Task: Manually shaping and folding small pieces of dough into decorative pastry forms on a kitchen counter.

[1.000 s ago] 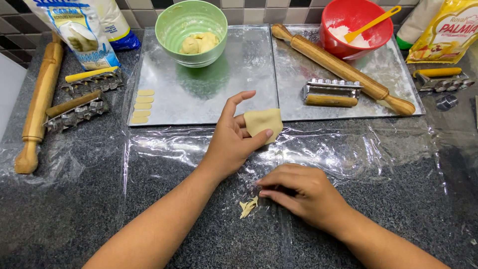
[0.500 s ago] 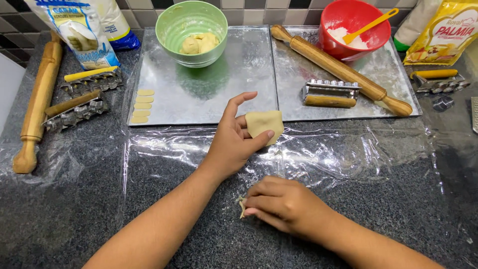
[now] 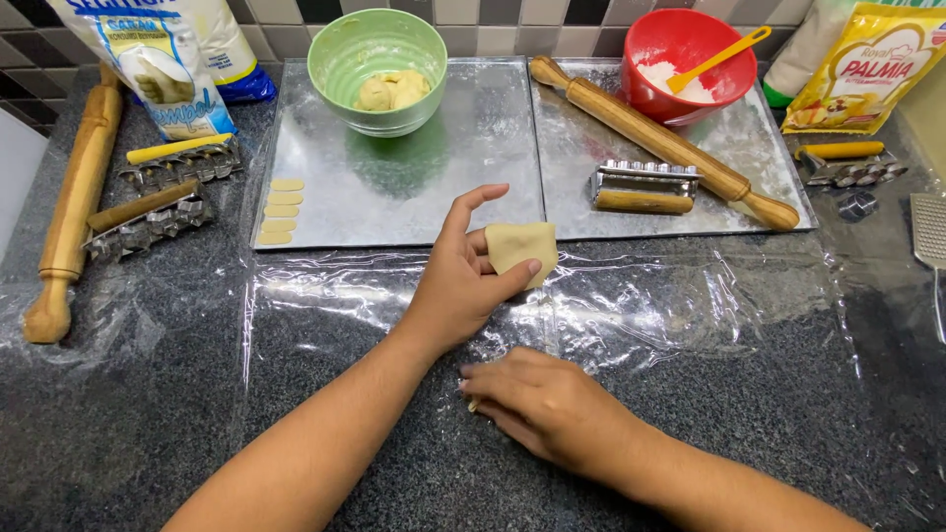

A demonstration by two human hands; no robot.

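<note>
My left hand point(image 3: 461, 281) holds a flat, pale piece of dough point(image 3: 522, 245) between thumb and fingers, just above a clear plastic sheet point(image 3: 690, 305) spread on the dark counter. My right hand point(image 3: 547, 404) lies palm down on the sheet nearer to me, fingers pressed over a small dough scrap point(image 3: 472, 405) that peeks out at its fingertips. Several small oval dough pieces point(image 3: 280, 211) lie in a column on the left metal tray point(image 3: 335, 212).
A green bowl point(image 3: 377, 54) with dough sits on the left tray. On the right tray point(image 3: 759, 158) are a rolling pin point(image 3: 662, 140), a metal cutter roller point(image 3: 642, 186) and a red bowl point(image 3: 687, 61) of flour. Another rolling pin point(image 3: 71, 212), cutters point(image 3: 148, 212) and bags point(image 3: 158, 69) are at left.
My right hand slid left across the plastic sheet and covered the small dough scrap that lay exposed a second ago. The left hand with its dough stayed put.
</note>
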